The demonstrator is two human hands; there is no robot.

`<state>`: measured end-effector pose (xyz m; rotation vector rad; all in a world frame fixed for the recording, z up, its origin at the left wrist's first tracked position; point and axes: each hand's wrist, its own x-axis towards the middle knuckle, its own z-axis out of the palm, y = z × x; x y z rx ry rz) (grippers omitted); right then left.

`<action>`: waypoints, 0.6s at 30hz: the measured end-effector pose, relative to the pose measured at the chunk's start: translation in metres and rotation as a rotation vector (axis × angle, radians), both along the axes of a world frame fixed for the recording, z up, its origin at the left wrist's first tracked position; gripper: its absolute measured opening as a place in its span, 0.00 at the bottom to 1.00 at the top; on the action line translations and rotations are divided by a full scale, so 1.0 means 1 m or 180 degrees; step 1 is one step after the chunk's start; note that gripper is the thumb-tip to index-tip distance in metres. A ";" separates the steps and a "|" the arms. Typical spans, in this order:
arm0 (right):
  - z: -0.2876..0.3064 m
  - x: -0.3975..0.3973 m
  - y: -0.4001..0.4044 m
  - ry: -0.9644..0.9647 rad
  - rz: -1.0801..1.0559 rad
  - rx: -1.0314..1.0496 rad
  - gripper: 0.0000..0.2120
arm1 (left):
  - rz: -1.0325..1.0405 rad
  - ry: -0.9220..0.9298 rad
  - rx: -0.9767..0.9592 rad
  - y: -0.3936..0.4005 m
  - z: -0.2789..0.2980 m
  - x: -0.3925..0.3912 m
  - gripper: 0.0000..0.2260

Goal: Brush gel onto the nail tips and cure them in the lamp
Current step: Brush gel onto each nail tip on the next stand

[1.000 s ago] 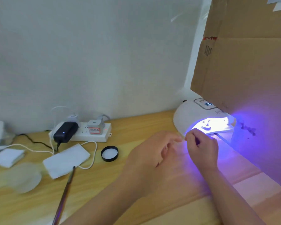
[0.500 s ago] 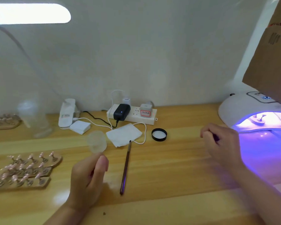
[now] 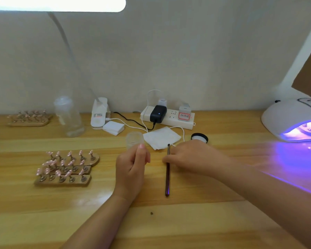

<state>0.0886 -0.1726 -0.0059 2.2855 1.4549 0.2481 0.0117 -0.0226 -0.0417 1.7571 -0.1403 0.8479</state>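
Now the right hand (image 3: 192, 157) has left the glowing lamp (image 3: 291, 123) and crossed the bench (image 3: 187, 221) to the brush (image 3: 167, 174), its curled fingers at the upper handle, grasp unclear; the left hand (image 3: 131, 168) hovers loosely curled, holding nothing, between the brush and the nail tips (image 3: 66, 166) on their stands

curing lamp (image 3: 284, 119) cropped, right hand (image 3: 192, 157) blurred

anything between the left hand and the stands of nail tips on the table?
Head view: nothing. Only bare wooden table lies between the left hand and the three front stands of pink nail tips.
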 end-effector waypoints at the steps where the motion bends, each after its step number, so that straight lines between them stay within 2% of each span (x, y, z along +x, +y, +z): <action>1: 0.002 0.000 0.005 -0.0120 0.0116 -0.0181 0.15 | -0.0042 0.0015 -0.0028 0.000 0.000 0.000 0.16; 3: 0.004 0.000 0.012 -0.0219 0.0337 -0.0504 0.10 | -0.0122 0.0023 -0.0083 0.001 0.000 0.000 0.16; 5: 0.009 -0.001 0.016 -0.0276 0.0443 -0.0812 0.09 | -0.0171 0.0020 -0.0125 0.001 0.000 0.000 0.16; 8: 0.016 -0.003 0.013 -0.0545 0.0588 -0.0676 0.05 | -0.0251 0.0006 -0.0134 0.002 0.000 0.000 0.16; 9: 0.016 -0.003 0.009 -0.0685 0.0650 -0.0313 0.03 | -0.0273 0.0015 -0.0144 0.002 0.000 0.000 0.16; 13: 0.017 -0.009 0.003 -0.0629 0.0840 0.1648 0.05 | -0.0291 0.0068 -0.0348 0.003 0.002 0.000 0.16; 16: 0.010 -0.023 0.019 -0.0579 0.0018 0.3356 0.03 | -0.0263 0.0023 -0.0471 0.004 0.002 -0.001 0.15; 18: 0.002 -0.036 0.038 0.0010 -0.0577 0.4646 0.05 | -0.0245 -0.0037 -0.0518 0.004 0.004 -0.003 0.15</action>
